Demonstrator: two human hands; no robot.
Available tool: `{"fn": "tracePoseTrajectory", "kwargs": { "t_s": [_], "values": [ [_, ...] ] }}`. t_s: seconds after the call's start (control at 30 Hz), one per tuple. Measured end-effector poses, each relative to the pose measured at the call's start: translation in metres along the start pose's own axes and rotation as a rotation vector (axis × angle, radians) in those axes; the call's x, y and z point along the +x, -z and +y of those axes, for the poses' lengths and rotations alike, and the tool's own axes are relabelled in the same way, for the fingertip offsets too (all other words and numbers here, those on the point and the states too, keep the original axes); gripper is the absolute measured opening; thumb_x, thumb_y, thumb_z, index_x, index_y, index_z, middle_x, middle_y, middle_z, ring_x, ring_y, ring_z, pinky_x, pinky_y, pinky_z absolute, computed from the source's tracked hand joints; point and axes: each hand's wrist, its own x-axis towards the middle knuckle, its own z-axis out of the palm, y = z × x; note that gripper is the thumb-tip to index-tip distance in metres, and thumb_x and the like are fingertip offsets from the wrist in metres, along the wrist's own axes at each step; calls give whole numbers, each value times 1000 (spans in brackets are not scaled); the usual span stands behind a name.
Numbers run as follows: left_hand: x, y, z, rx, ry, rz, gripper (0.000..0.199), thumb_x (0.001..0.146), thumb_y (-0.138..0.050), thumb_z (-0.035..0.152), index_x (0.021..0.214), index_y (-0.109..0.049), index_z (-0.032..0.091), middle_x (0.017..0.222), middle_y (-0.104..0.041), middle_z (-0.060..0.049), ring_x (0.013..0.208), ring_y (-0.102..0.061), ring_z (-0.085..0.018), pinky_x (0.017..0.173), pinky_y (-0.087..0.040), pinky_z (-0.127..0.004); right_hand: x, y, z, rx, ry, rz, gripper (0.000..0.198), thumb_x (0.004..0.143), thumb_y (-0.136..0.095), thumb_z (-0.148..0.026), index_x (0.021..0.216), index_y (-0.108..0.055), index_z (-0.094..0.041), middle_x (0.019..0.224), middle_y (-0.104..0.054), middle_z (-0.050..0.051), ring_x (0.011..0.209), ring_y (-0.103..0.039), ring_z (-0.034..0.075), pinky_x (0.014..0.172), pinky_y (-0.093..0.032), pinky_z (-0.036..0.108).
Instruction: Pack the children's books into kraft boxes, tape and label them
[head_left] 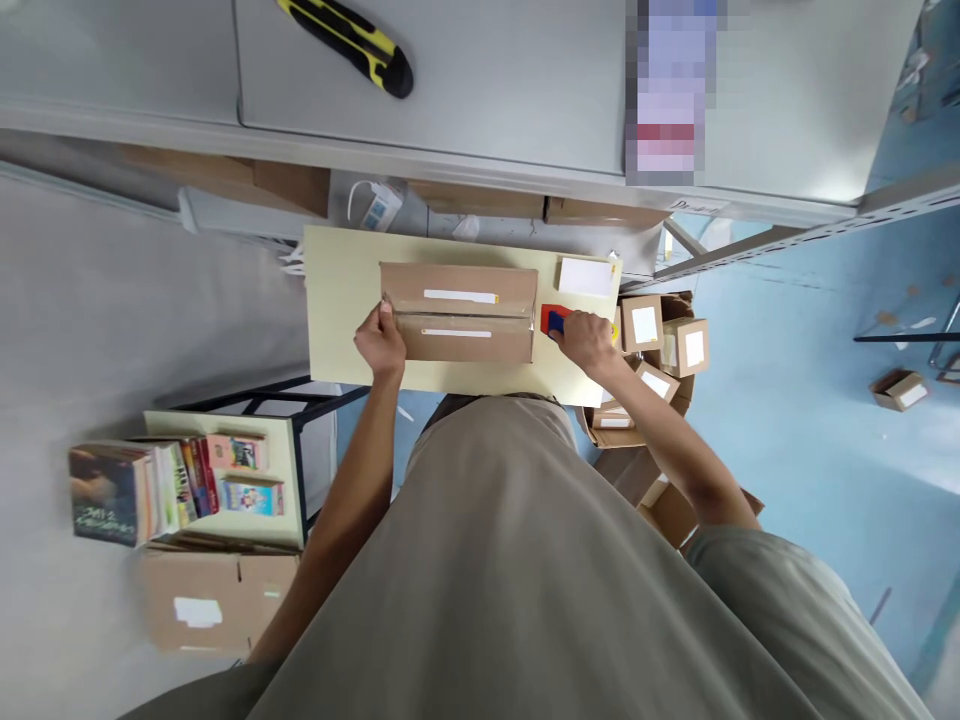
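A long brown cardboard box (pixel 457 345) lies on a pale yellow tabletop, its two top flaps meeting along a lengthwise seam. Shiny clear tape (pixel 469 315) runs over that seam, and two white label strips show on the flaps. At the left end of the box, my left hand (pixel 381 338) is closed on the edge by the seam. Just off the right end, my right hand (pixel 586 341) grips a red and blue tape dispenser (pixel 553 319); most of it is hidden by my fingers, and a bit of yellow shows beyond them.
A white label stack (pixel 586 276) lies at the tabletop's (pixel 341 300) right. A yellow and black utility knife (pixel 352 40) rests on the grey shelf (pixel 480 90) ahead. Small labelled boxes (pixel 643 324) fill a carton at right. Books (pixel 172 485) and flattened cardboard (pixel 217 600) stand at left.
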Motion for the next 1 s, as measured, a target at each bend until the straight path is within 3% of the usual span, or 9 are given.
{"fn": "tracePoseTrajectory", "kwargs": {
  "t_s": [0.1, 0.17, 0.23, 0.33, 0.4, 0.53, 0.67, 0.83, 1.0],
  "values": [
    [-4, 1, 0, -34, -9, -39, 59, 120, -41, 60, 132, -79, 16, 136, -83, -27, 146, -76, -42, 129, -57, -57, -16, -5, 1, 89, -154, 57, 55, 124, -52, -50, 144, -75, -4, 136, -83, 34, 126, -84, 40, 90, -60, 40],
    [-13, 1, 8, -74, -70, -50, 75, 119, -42, 68, 164, -66, 13, 172, -65, -32, 175, -51, -44, 145, -41, -62, -33, -3, 3, 143, -186, 85, 57, 124, -51, -55, 142, -75, -6, 131, -85, 32, 126, -84, 40, 91, -60, 39],
    [-30, 1, 25, -121, -192, -69, 86, 118, -40, 73, 179, -52, 14, 189, -46, -28, 187, -29, -42, 152, -28, -64, -51, 3, 4, 182, -214, 118, 59, 124, -50, -58, 141, -74, -7, 127, -86, 31, 126, -84, 43, 92, -59, 40],
    [-63, 3, 68, -200, -486, -209, 82, 120, -36, 74, 186, -46, 26, 190, -49, -19, 187, -29, -37, 152, -29, -64, -74, 20, -1, 222, -247, 209, 61, 124, -48, -62, 141, -73, -8, 125, -86, 31, 125, -84, 46, 91, -59, 42],
    [-81, 8, 103, -245, -716, -288, 72, 123, -37, 67, 185, -47, 32, 185, -58, -15, 182, -42, -35, 151, -35, -62, -85, 37, -10, 245, -252, 304, 62, 124, -46, -64, 143, -70, -10, 126, -86, 31, 121, -84, 47, 90, -58, 43],
    [-84, 23, 167, -327, -980, -328, 62, 127, -33, 53, 185, -49, 36, 182, -59, -15, 173, -55, -34, 147, -45, -60, -94, 83, -32, 255, -204, 518, 66, 124, -40, -66, 156, -61, -12, 127, -84, 29, 119, -82, 47, 97, -59, 47],
    [-47, 28, 211, -382, -1004, -276, 65, 127, -38, 51, 190, -35, 38, 190, -44, -14, 182, -41, -37, 151, -39, -61, -81, 140, -57, 142, -104, 731, 70, 124, -35, -60, 167, -52, -8, 137, -79, 31, 140, -71, 51, 120, -53, 61],
    [19, -1, 248, -401, -991, -209, 65, 127, -43, 45, 191, -29, 37, 198, -32, -10, 187, -30, -32, 157, -27, -55, -19, 202, -78, 46, -101, 855, 63, 124, -24, -38, 166, -56, -4, 154, -69, 31, 155, -61, 50, 137, -39, 71],
    [42, -15, 248, -382, -962, -283, 65, 125, -45, 41, 187, -38, 24, 198, -37, -14, 188, -29, -30, 157, -24, -51, 34, 220, -79, 111, 0, 921, 70, 125, -28, -46, 180, -47, -9, 170, -61, 31, 169, -50, 49, 144, -30, 77]
  ]
}}
